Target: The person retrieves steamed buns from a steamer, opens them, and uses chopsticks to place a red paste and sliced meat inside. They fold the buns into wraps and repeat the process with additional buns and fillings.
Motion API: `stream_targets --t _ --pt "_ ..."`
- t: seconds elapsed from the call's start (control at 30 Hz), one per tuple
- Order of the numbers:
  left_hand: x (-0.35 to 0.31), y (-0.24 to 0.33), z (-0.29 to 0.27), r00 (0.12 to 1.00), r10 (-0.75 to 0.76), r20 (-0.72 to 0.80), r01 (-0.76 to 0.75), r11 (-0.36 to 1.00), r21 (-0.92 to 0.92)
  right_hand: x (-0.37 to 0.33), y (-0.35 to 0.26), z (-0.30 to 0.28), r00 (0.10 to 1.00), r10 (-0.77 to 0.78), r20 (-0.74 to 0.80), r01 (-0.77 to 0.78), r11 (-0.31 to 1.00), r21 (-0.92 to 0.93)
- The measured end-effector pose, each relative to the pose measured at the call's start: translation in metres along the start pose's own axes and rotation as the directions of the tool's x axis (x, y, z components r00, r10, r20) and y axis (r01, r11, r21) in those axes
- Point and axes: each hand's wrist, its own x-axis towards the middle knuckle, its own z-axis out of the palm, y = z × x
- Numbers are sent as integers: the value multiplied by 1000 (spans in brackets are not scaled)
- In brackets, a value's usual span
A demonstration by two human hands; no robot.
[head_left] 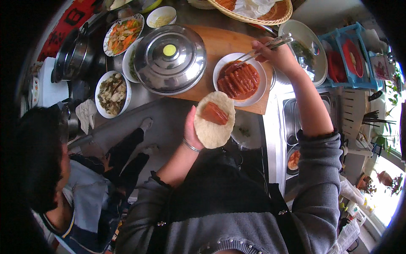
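On my left hand [192, 129] rests a round, pale flatbread [211, 132], the fingers underneath it hidden. A few slices of reddish-brown meat [214, 113] lie on its upper part. My right hand [272, 54] grips a pair of chopsticks [260, 52], whose tips reach down to the far side of a white plate [263, 86]. Sliced meat in glossy red-brown sauce [239, 81] fills that plate. It stands on a wooden board [249, 106], just beyond the flatbread.
Left of the plate is a steel lid [173, 63] with a yellow-green knob. Bowls of carrot stir-fry [123, 37] and mushrooms [112, 94] stand farther left. A wicker basket [253, 19] sits at the back, a sink [292, 114] right. Another person [84, 182] is at my left.
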Motion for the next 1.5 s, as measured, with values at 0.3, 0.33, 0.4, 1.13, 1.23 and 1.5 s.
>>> stream_targets --t 0.3,0.33,0.4,1.13,1.23,1.5 --pt "6 10 6 1000 7 3 -7 1000 9 20 47 -4 989 131 -67 -113 968 226" --pt "6 11 7 1000 10 8 -10 1000 9 21 55 -7 978 188 -91 -159 952 262" --pt "7 12 9 1000 12 -6 -12 1000 19 24 74 -9 955 273 -112 -216 907 362" --pt "37 16 29 998 34 52 -35 999 13 -49 105 -61 959 130 -251 117 625 772" --pt "46 12 38 999 36 29 -37 999 40 -71 73 -62 966 104 -236 124 617 777" --pt "64 -3 57 993 -34 111 29 998 49 -115 20 -29 958 252 -136 -76 682 727"
